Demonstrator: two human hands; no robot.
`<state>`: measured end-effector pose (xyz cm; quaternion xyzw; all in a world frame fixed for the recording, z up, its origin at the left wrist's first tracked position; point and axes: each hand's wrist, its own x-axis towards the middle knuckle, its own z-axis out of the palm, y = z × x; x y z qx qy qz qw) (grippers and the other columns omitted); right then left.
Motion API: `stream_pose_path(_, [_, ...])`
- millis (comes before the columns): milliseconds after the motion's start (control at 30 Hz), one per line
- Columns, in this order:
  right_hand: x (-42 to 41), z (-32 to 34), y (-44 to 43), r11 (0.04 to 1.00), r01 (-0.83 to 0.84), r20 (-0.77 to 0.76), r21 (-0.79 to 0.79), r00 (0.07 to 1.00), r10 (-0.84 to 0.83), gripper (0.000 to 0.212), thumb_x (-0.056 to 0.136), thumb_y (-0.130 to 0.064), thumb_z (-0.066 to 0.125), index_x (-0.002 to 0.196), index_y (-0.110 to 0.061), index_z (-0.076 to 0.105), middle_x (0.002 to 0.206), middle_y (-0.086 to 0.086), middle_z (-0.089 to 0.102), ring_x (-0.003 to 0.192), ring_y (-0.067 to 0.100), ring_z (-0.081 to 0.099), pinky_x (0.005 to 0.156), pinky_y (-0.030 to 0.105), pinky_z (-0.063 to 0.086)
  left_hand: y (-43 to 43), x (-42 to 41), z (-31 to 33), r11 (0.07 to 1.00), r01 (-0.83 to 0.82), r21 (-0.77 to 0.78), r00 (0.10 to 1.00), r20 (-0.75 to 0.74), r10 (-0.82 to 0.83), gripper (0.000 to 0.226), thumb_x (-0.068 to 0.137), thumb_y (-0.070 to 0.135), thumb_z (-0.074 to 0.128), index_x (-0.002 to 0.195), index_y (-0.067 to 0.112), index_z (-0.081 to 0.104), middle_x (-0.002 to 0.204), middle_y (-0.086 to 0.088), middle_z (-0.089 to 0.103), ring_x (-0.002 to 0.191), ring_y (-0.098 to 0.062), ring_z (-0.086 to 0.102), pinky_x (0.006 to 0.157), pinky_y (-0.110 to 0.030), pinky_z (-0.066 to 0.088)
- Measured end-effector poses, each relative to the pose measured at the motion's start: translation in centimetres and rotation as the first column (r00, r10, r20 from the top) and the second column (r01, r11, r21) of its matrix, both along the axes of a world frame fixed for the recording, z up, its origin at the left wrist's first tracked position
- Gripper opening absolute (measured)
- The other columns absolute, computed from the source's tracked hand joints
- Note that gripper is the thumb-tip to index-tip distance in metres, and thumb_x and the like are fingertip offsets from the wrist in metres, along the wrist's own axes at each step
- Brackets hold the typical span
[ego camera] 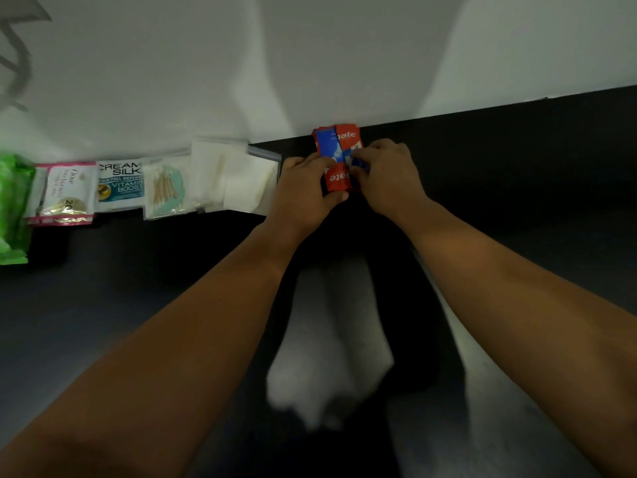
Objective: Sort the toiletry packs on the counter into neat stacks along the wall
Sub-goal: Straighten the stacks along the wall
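A small pile of red and blue toothpaste sachets (339,146) lies against the white wall on the dark counter (517,160). My left hand (305,191) holds the pile from the left, its thumb curled under the near end. From the right, my right hand (386,174) pinches the sachets with its fingertips. Left of them, along the wall, sit a clear bag of white pads (234,177), a cotton-bud pack (167,188), a Cream Silk sachet (120,184), a Dove sachet (67,191) and a green pack (12,208).
The white wall (310,63) runs along the back of the counter. A pale reflection shows on the glossy counter between my forearms. Dark counter surface stretches to the right of the toothpaste pile.
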<state>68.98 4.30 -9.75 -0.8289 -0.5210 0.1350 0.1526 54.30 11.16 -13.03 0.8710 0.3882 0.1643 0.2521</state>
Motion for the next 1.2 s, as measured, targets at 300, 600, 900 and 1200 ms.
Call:
stream_pose_path(300, [-0.9, -0.4, 0.2, 0.995, 0.096, -0.114, 0.022, 0.989, -0.093, 0.047, 0.098, -0.024, 0.056, 0.143, -0.018, 0.048, 0.139, 0.012, 0.044, 0.126, 0.024, 0.045, 0.105, 0.033, 0.038, -0.2, 0.2, 0.7, 1.000, -0.016, -0.003, 1.000, -0.006, 0.016, 0.060, 0.084, 0.041, 0.074, 0.135, 0.016, 0.056, 0.135, -0.003, 0.060, 0.124, -0.023, 0.046, 0.102, -0.030, 0.038])
stream_pose_path(600, [-4.0, 1.0, -0.6, 0.952, 0.078, 0.052, 0.295, 0.994, -0.097, 0.042, 0.093, -0.029, 0.061, 0.131, -0.013, 0.057, 0.135, 0.011, 0.050, 0.124, 0.025, 0.045, 0.105, 0.035, 0.042, -0.5, -4.5, 3.8, 0.915, -0.296, 0.276, 0.932, 0.294, 0.213, 0.031, 0.090, 0.025, 0.064, 0.115, 0.007, 0.068, 0.110, -0.011, 0.070, 0.102, -0.030, 0.062, 0.091, -0.024, 0.039])
stream_pose_path(900, [-12.8, -1.2, 2.3, 0.920, -0.392, -0.157, -0.017, 0.910, 0.385, 0.080, 0.089, -0.033, 0.068, 0.154, -0.012, 0.027, 0.161, 0.015, 0.019, 0.150, 0.030, 0.014, 0.121, 0.037, 0.015, 5.6, -12.8, 3.6, 0.841, -0.535, 0.078, 0.817, -0.207, 0.539, 0.045, 0.096, 0.030, 0.058, 0.132, 0.005, 0.057, 0.130, -0.022, 0.058, 0.122, -0.036, 0.052, 0.104, -0.037, 0.036])
stream_pose_path(1200, [-13.9, -1.6, 5.0, 0.947, -0.291, -0.122, 0.137, 0.944, 0.308, 0.041, 0.099, -0.012, 0.049, 0.139, -0.009, 0.054, 0.158, 0.017, 0.031, 0.141, 0.033, 0.036, 0.114, 0.033, 0.026, 6.4, -12.2, 4.2, 0.868, -0.485, 0.103, 0.830, -0.256, 0.495, 0.034, 0.090, 0.030, 0.062, 0.107, 0.001, 0.067, 0.113, -0.018, 0.068, 0.110, -0.035, 0.060, 0.092, -0.037, 0.043])
